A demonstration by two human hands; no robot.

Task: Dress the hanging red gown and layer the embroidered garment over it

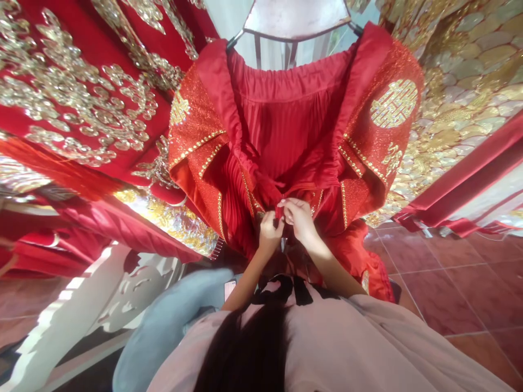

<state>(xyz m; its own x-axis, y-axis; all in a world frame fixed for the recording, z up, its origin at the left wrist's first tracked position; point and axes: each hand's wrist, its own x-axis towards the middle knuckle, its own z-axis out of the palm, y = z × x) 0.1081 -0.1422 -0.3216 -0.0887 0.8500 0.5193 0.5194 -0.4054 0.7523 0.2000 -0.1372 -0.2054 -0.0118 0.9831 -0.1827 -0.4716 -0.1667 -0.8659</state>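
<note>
largely beyond left grip (270, 230), right grip (299, 216): red garment (288, 122), edge pinched

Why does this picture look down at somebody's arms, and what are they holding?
There's no machine here, just a bare left hand and a bare right hand. This picture comes from a camera worn on the person's head, looking forward and down. In front is a sparkly red costume with pleats and gold beaded edges. The hands are close together, pinching a bit of red cloth at its lower middle. A phone with a pale screen shows beside the left arm, and reddish square floor tiles lie at the right.
</note>
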